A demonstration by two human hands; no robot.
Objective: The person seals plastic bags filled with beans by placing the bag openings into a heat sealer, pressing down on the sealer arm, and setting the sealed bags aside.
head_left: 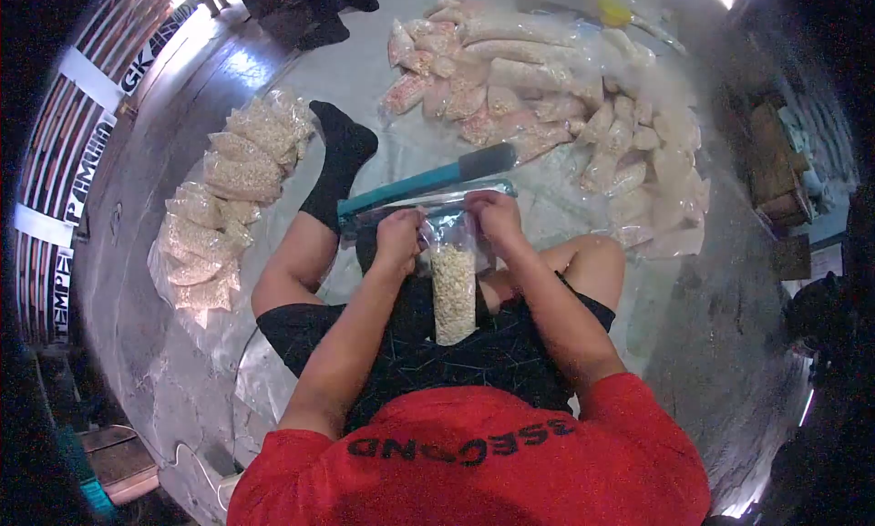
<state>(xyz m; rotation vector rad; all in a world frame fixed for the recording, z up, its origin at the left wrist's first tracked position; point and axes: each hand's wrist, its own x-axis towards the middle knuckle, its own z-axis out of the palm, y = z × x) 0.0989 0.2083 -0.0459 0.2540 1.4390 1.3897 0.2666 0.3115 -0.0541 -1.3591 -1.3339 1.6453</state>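
Note:
A clear plastic bag point(454, 293) filled with pale, bean-like grains hangs upright between my legs, its unfilled upper part stretched between my hands. My left hand point(398, 238) pinches the left side of the bag's top, fingers closed. At the right top corner, my right hand point(495, 218) is likewise closed on the plastic. Just beyond both hands lies a long teal hand-held bag sealer point(410, 188) with a dark grip end, its upper arm raised at an angle. The bag's top edge reaches the sealer's lower bar; whether it lies inside the jaws I cannot tell.
Filled bags point(246, 166) lie overlapped in a curved row on the left. A larger heap of filled bags point(538, 79) spreads over the pale floor sheet point(392, 152) ahead and right. Wooden boxes point(775, 170) stand far right. A white cable point(196, 462) runs along the floor lower left.

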